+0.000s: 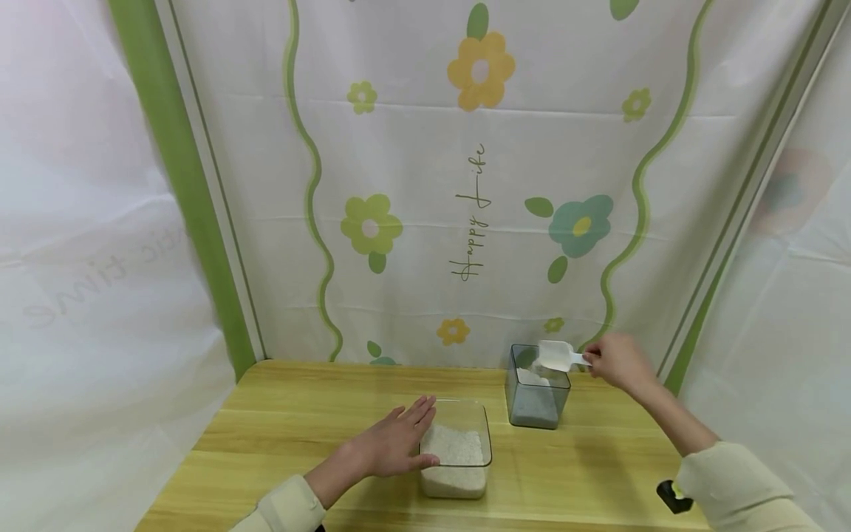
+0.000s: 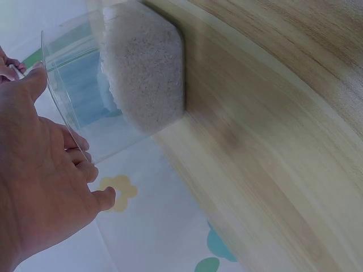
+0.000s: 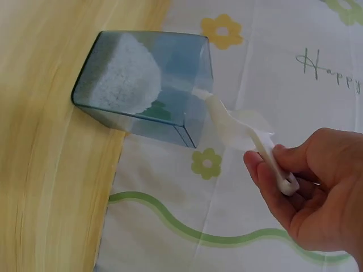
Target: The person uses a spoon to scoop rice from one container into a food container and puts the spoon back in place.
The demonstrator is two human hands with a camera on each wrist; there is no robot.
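My right hand (image 1: 620,360) pinches the handle of a white plastic scoop (image 1: 555,355) above a blue-tinted see-through box (image 1: 534,406). Tilted toward the box's opening, the scoop lets white grains (image 3: 201,93) that look like rice fall from its lip. A pile of rice (image 3: 127,73) lies inside that box. Nearer to me stands a clear square container (image 1: 459,465), partly filled with rice (image 1: 454,443). My left hand (image 1: 397,442) rests on its left rim, fingers stretched out and thumb near the front corner.
Both containers stand on a light wooden table (image 1: 319,414). Behind it hangs a white curtain (image 1: 412,162) printed with flowers, with more curtain at both sides. A small black object (image 1: 674,496) appears beside the right sleeve.
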